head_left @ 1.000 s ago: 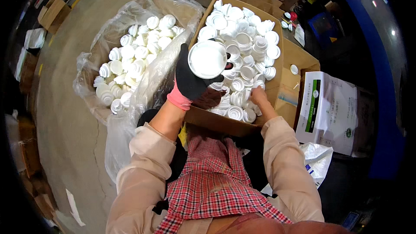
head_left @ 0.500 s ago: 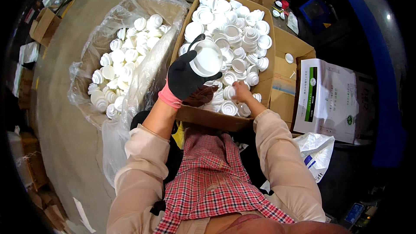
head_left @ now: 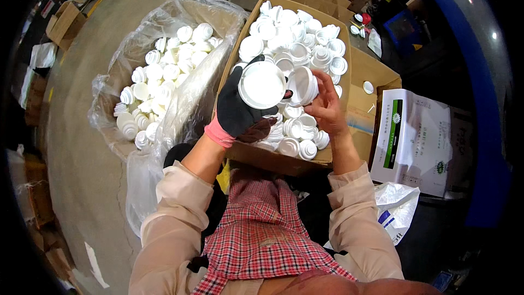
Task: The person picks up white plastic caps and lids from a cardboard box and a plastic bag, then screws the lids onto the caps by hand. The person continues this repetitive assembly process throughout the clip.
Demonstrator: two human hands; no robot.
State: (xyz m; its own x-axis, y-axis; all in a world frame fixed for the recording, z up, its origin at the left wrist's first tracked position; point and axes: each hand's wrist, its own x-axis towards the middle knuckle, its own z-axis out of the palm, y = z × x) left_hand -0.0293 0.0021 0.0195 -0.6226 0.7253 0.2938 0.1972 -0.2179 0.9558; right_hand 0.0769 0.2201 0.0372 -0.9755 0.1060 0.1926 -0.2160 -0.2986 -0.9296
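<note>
My left hand [head_left: 243,101], in a black glove with a pink cuff, grips a round white plastic lid [head_left: 262,85] with its hollow side up. In my bare right hand [head_left: 327,104] is a second white lid [head_left: 301,86], tilted and held by its rim, close beside the first. Both hands are above a cardboard box [head_left: 284,167] heaped with white plastic lids [head_left: 297,26]. Something dark brown, like cloth or a glove [head_left: 256,131], lies in the box under my left wrist. The fingers beneath the left lid are partly hidden.
Left of the box stands a carton lined with clear plastic [head_left: 123,54], holding white stepped lids [head_left: 164,74]. On the right are an open cardboard box [head_left: 357,84] with a loose lid [head_left: 368,87], a white printed carton [head_left: 420,136] and a white plastic bag [head_left: 398,207].
My right hand has come up out of the heap with a lid and brought it beside the one in my left hand. The whole view has shifted slightly.
</note>
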